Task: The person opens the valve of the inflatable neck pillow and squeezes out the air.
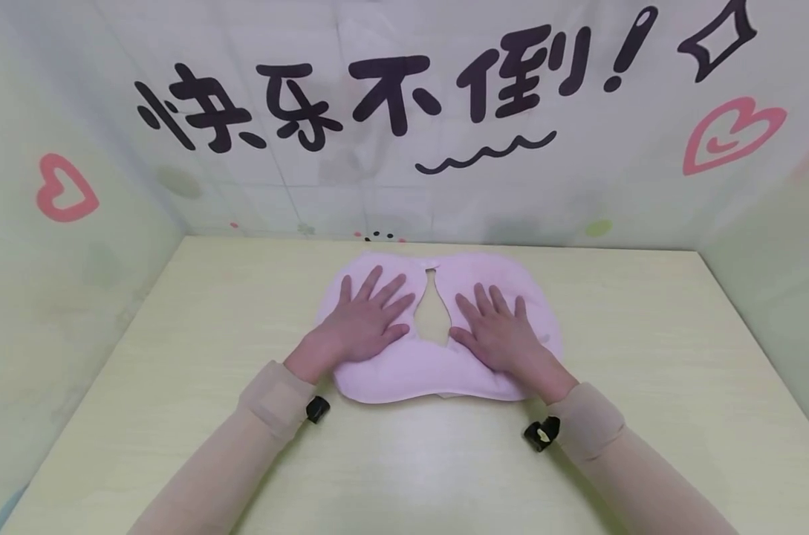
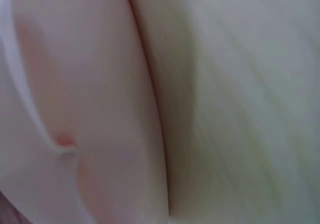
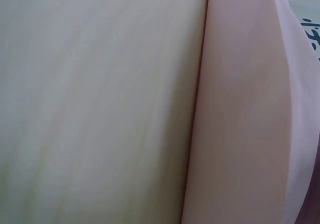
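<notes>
A pink U-shaped neck pillow (image 1: 411, 375) lies flat on the table, its two ends meeting at a small tab (image 1: 431, 264) on the far side. Between its arms is a teardrop-shaped gap. My left hand (image 1: 364, 323) rests palm down on the left half with fingers spread. On the right half my right hand (image 1: 501, 331) lies the same way, fingers extended. In the left wrist view the near edge of the pillow (image 2: 110, 84) fills the left side; the right wrist view has the pillow (image 3: 245, 104) on its right. Neither wrist view plainly shows fingers.
The pale wood-grain table (image 1: 404, 461) extends around the pillow. Behind it stands a back wall (image 1: 351, 186) with dark printed characters and hearts, and side walls flank the table. A small black device (image 1: 317, 409) sits at the left wrist, and another black device (image 1: 542, 433) at the right.
</notes>
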Demonstrator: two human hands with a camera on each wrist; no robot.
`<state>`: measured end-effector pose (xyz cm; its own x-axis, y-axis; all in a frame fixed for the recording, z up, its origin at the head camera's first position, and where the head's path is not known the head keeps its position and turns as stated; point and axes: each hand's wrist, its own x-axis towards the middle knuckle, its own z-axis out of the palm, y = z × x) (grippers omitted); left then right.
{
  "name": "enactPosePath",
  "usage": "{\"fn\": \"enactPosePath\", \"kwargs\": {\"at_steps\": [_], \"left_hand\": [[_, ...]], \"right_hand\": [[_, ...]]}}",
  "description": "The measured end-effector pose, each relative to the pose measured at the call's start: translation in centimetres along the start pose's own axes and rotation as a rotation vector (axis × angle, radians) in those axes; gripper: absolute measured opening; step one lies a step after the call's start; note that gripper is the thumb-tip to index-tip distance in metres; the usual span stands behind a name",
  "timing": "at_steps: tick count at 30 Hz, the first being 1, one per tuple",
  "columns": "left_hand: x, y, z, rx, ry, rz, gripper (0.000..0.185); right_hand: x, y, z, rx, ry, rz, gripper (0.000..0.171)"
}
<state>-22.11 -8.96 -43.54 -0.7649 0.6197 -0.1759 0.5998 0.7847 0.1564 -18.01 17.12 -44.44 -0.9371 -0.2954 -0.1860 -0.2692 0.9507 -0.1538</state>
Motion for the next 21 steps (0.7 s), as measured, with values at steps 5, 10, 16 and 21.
{"fn": "enactPosePath", "kwargs": {"at_steps": [5,10,16,21], "left_hand": [[0.1,-0.1,0.3,0.004,0.020,-0.004,0.061],[-0.6,0.2,0.4,-0.053,0.086,0.011,0.060],[-2.7,1.4,0.0,-0.081,0.148,0.105,0.060],[-4.2,2.0,0.2,-0.132,0.146,0.191,0.061]], "right_hand": [[-0.1,0.1,-0.1,0.021,-0.001,-0.002,0.070],[-0.3,0.1,0.0,0.060,0.076,-0.012,0.065],[-2.0,-0.5,-0.4,0.112,0.202,-0.044,0.066],[-3.6,-1.1,-0.2,0.075,0.211,-0.129,0.067]]}}
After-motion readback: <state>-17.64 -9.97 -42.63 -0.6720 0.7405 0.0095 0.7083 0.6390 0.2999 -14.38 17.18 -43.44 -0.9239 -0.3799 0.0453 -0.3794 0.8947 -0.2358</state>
